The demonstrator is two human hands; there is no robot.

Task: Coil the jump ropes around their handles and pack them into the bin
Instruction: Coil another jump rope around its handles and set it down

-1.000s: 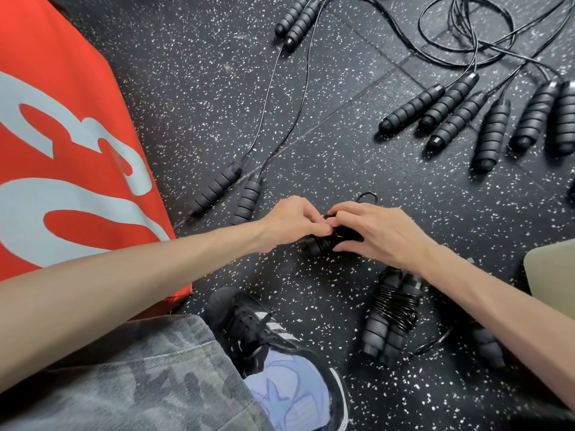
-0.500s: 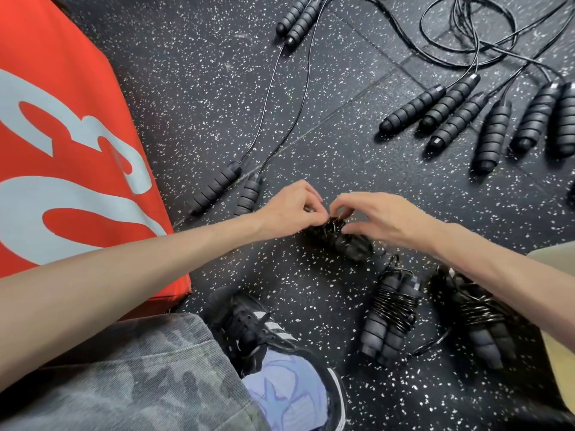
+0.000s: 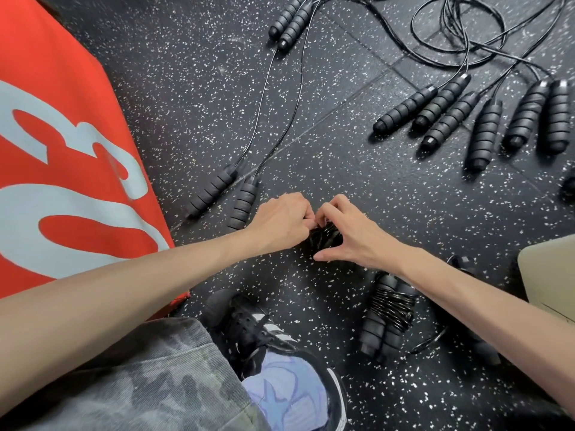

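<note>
Jump rope bundle [image 3: 323, 239], black and wound with glossy cord, sits at the centre of the scene just above the speckled black floor [image 3: 357, 181], caught between both hands. The left hand [image 3: 281, 223] has its fingers [image 3: 308, 216] curled in, pinching the far top of the coil, while the right hand [image 3: 353, 234] curls its fingers over the same spot and its thumb reaches under the near edge of the bundle. The two hands touch at the fingertips.

Nearer and to the right, a finished coiled rope [image 3: 387, 318] lies on the floor beside the right forearm. To the left of the hands, two loose handles [image 3: 227, 195] lie side by side with thin cords running far up to another handle pair [image 3: 289, 20]. Far right, a row of six handles [image 3: 479, 119] rests with tangled cords [image 3: 466, 32] beyond them. A red fabric bin [image 3: 62, 135] with pale lettering fills the left side. A black shoe [image 3: 264, 334] and camouflage shorts [image 3: 149, 384] show at the near edge, and a pale object [image 3: 550, 275] juts in at the right.
</note>
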